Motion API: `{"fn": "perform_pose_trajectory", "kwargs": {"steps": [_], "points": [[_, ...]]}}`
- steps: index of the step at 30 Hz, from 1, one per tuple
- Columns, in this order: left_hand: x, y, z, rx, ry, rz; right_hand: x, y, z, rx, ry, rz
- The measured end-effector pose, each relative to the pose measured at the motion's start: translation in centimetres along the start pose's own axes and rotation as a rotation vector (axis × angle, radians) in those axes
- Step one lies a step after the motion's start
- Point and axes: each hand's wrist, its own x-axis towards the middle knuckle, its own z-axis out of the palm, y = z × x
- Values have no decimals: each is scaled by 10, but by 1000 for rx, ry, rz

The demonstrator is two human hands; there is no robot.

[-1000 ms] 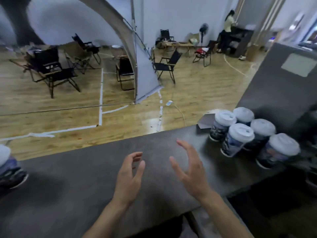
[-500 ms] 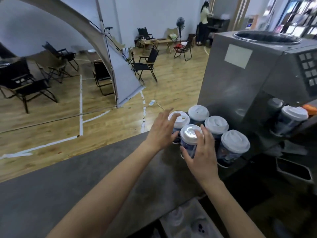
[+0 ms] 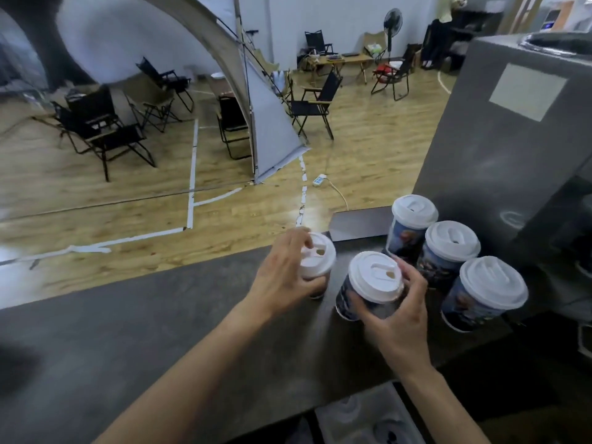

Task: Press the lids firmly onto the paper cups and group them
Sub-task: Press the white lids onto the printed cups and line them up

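Note:
Several paper cups with white lids stand on the dark counter. My left hand wraps around the leftmost lidded cup, fingers over its lid edge. My right hand holds a second lidded cup from the near right side; this cup tilts slightly toward me. Three more lidded cups stand to the right in a cluster: one at the back, one in the middle and one nearest.
A large grey machine stands right behind the cluster. A thin dark sheet lies at the counter's far edge. A tray of lids sits below the counter's near edge. Folding chairs and a tent stand on the wooden floor beyond.
Both hands went from open above the counter to the cup group, and each closed on a cup. The two held cups now sit apart from the other three, drawn left.

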Motion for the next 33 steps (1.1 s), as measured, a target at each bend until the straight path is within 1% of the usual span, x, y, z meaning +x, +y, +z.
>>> {"fn": "perform_pose_trajectory", "kwargs": {"steps": [3,5,7,10,15,17,20,22,24,25,27,29,30,31,32,33], "points": [[-72,-39,-63,101,141,-189,-19,-19,41,49,-153,-6],[-112,-67,-104,172,241,-301,-32,-35,74,123,-275,-9],[-142,-88,-134,215,308,-351,-43,-51,105,188,-370,-14],[-164,-102,-152,168,344,-396,-56,-65,138,211,-432,-54],[-165,-108,-150,150,288,-339,-68,-72,158,184,-450,-69],[-165,-109,-150,139,294,-354,-71,-72,160,180,-477,-40],[-168,-108,-154,142,294,-328,-73,-74,161,214,-524,36],[-168,-106,-158,153,271,-347,-72,-71,163,240,-539,52],[-167,-96,-162,213,281,-351,-72,-69,166,243,-576,46],[-167,-87,-164,254,309,-313,-73,-67,168,238,-591,45],[-168,-62,-161,260,381,-154,-73,-62,170,221,-595,51],[-170,-31,-145,133,381,23,-72,-57,165,212,-591,56],[-169,-18,-133,39,340,64,-71,-53,160,207,-596,49],[-166,-12,-120,-53,294,58,-70,-49,154,202,-605,40],[-159,-11,-105,-141,257,4,-68,-45,147,195,-613,35],[-149,-15,-91,-227,230,-97,-66,-39,140,190,-621,38]]}}
